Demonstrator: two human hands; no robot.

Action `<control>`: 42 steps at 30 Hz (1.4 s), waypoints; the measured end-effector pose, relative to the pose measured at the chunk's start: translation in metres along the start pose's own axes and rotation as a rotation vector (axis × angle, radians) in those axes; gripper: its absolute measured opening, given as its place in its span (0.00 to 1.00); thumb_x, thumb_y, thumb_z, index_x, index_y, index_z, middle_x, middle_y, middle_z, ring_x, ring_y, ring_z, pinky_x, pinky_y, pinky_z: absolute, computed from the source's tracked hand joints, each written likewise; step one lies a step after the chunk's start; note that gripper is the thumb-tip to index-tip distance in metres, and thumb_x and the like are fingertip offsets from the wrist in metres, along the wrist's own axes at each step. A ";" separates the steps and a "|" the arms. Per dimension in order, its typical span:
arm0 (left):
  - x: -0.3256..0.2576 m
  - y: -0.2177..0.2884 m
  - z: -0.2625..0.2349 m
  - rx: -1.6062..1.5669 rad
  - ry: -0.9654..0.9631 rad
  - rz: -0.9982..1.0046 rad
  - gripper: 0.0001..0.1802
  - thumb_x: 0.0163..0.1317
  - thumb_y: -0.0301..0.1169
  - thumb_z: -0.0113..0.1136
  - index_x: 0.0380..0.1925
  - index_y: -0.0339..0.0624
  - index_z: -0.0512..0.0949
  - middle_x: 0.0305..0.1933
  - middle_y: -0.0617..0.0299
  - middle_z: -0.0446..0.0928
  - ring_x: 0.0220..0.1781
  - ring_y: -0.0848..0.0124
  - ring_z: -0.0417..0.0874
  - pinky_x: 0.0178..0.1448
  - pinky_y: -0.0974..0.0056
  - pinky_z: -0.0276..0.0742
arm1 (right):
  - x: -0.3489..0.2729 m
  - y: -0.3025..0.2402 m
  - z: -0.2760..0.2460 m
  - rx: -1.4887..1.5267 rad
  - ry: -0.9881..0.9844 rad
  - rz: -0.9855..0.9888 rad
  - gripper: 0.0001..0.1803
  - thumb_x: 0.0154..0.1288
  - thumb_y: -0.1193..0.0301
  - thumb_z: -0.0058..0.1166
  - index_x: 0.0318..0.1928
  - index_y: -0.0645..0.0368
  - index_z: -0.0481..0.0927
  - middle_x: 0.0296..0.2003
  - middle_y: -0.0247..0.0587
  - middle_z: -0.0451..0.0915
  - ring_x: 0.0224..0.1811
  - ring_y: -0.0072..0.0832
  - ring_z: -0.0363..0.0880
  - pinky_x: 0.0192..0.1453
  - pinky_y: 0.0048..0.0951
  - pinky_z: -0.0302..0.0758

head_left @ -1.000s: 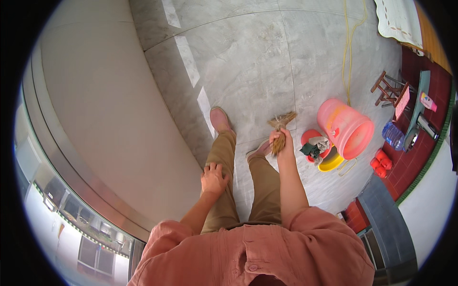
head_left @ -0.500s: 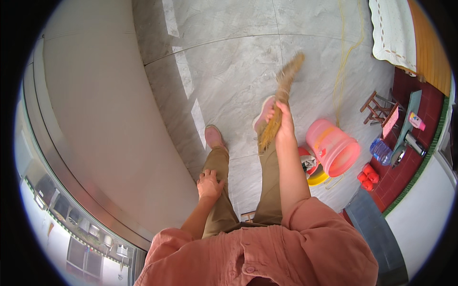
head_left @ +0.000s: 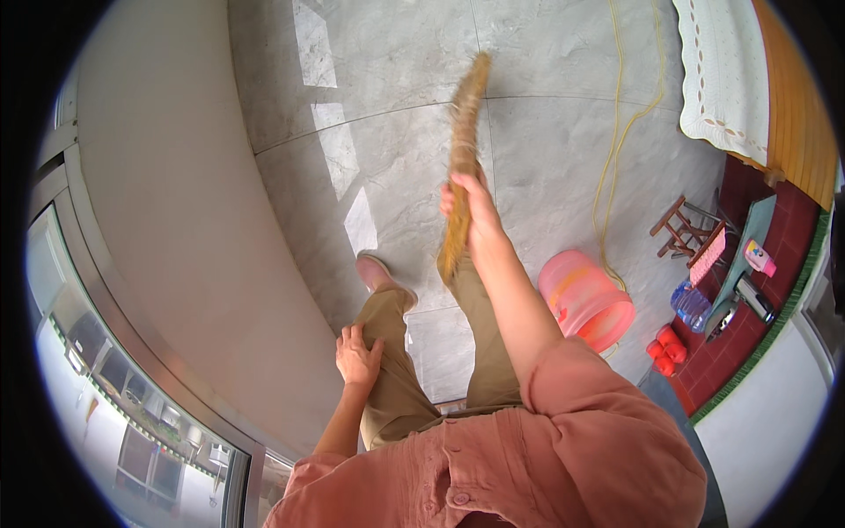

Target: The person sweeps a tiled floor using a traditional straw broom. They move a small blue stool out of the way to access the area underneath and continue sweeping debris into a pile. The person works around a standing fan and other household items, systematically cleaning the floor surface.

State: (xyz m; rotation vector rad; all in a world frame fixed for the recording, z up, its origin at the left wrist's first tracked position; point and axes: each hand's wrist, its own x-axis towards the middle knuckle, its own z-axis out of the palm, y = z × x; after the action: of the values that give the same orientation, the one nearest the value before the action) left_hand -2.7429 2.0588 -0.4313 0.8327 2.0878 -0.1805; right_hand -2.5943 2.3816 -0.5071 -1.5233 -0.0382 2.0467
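L hand (head_left: pixel 356 359), splayed flat, rests on the L trouser leg (head_left: pixel 387 330) nr the knee; hands well apart. Ahead & to its R, R hand (head_left: pixel 473 207) is clamped round the straw hand broom (head_left: pixel 466 145). Broom's long axis runs approx. fore-aft: darker brushy end points away from the person, canted slightly R; paler butt end points back twd R knee. Pink bucket (head_left: pixel 563 280) just R of R forearm; yellow cord (head_left: pixel 620 148) farther R of R hand; folding stool (head_left: pixel 682 231) well R.
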 end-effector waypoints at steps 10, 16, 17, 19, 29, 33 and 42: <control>0.045 0.040 0.005 0.189 -0.079 0.071 0.23 0.58 0.43 0.69 0.50 0.46 0.78 0.54 0.56 0.75 0.58 0.51 0.75 0.58 0.46 0.77 | 0.025 0.021 -0.275 0.738 0.658 0.177 0.11 0.64 0.70 0.57 0.26 0.52 0.71 0.20 0.34 0.69 0.17 0.26 0.68 0.18 0.29 0.69; 0.066 0.035 -0.017 0.234 -0.144 0.161 0.22 0.58 0.43 0.69 0.49 0.46 0.80 0.54 0.58 0.76 0.58 0.52 0.76 0.58 0.47 0.77 | 0.167 0.009 -0.006 0.228 0.476 -0.126 0.13 0.63 0.70 0.61 0.43 0.52 0.69 0.32 0.38 0.74 0.22 0.33 0.72 0.29 0.39 0.75; 0.066 0.030 -0.020 0.221 -0.143 0.131 0.22 0.58 0.42 0.69 0.49 0.47 0.80 0.54 0.58 0.76 0.58 0.52 0.76 0.58 0.47 0.77 | 0.152 0.001 0.050 0.133 0.382 -0.112 0.15 0.65 0.69 0.61 0.45 0.53 0.67 0.31 0.37 0.73 0.22 0.32 0.71 0.29 0.36 0.75; 0.076 0.031 -0.030 0.190 -0.141 0.122 0.22 0.58 0.42 0.69 0.49 0.47 0.80 0.55 0.58 0.76 0.58 0.53 0.76 0.59 0.47 0.77 | 0.127 -0.033 0.078 0.043 0.096 -0.020 0.18 0.66 0.68 0.60 0.50 0.51 0.65 0.31 0.40 0.73 0.22 0.27 0.70 0.26 0.30 0.72; 0.109 0.053 -0.065 0.041 -0.140 0.038 0.23 0.57 0.42 0.69 0.50 0.47 0.80 0.56 0.58 0.76 0.58 0.53 0.77 0.58 0.47 0.77 | 0.106 -0.109 -0.153 0.355 0.339 0.070 0.15 0.67 0.60 0.58 0.36 0.57 0.71 0.26 0.36 0.73 0.21 0.25 0.70 0.25 0.26 0.72; 0.124 0.075 -0.067 -0.022 -0.108 -0.027 0.22 0.56 0.43 0.69 0.50 0.48 0.79 0.56 0.58 0.76 0.59 0.53 0.76 0.58 0.46 0.77 | 0.181 -0.126 -0.103 0.178 0.346 0.007 0.15 0.69 0.61 0.54 0.28 0.56 0.70 0.20 0.37 0.72 0.20 0.31 0.71 0.27 0.35 0.72; 0.095 0.112 -0.044 -0.089 -0.079 -0.261 0.20 0.59 0.43 0.66 0.48 0.47 0.79 0.55 0.58 0.76 0.59 0.53 0.76 0.58 0.45 0.77 | 0.080 -0.167 0.112 -0.055 -0.117 0.171 0.19 0.68 0.62 0.59 0.50 0.60 0.71 0.34 0.36 0.74 0.27 0.21 0.71 0.31 0.23 0.72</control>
State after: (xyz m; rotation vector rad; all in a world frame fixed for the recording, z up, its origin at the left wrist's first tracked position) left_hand -2.7421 2.2095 -0.4585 0.4907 2.1079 -0.2545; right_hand -2.6364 2.5923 -0.4787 -1.4822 -0.0094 2.2863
